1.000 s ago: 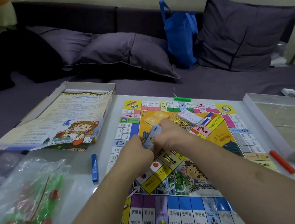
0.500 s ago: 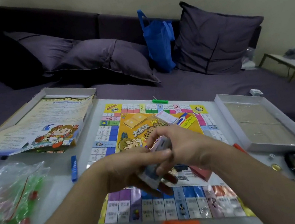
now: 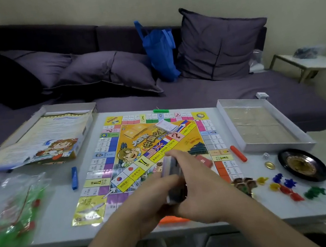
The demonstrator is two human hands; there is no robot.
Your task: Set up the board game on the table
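We are looking down at a game board (image 3: 154,153) lying flat on the white worktop (image 3: 66,223), with both hands meeting above its near edge. The left hand (image 3: 149,199) and the right hand (image 3: 198,182) are together gripping a deck of cards (image 3: 173,179), fingers curled round its sides; the deck is standing on edge between them. A second, smaller card stack (image 3: 167,126) is resting on the board's far side, near a green bar (image 3: 161,110) lying on its far edge.

Containers: at the left rear, an open box (image 3: 55,111) is holding a printed rules sheet (image 3: 37,143) that is spilling over its near rim. At the right, we are seeing a shallow white box tray (image 3: 270,145) whose beige floor looks divided into flat sections; what they are we cannot tell. At the near left, a clear plastic bag (image 3: 9,207) is enclosing green and red plastic pieces. At the near right, a small black roulette wheel (image 3: 303,166) is sitting beside a gold coin (image 3: 269,165) and a white die (image 3: 266,155).

Loose pieces: a blue bar (image 3: 74,178) is lying left of the board, a red bar (image 3: 238,153) right of it, an orange bar (image 3: 172,219) at the near edge, partly hidden by the hands. Coloured pawns (image 3: 284,187) in yellow, blue, red and green are scattered near the wheel. Behind the worktop, a blue bag (image 3: 160,54) is leaning among cushions on a purple sofa (image 3: 196,95).
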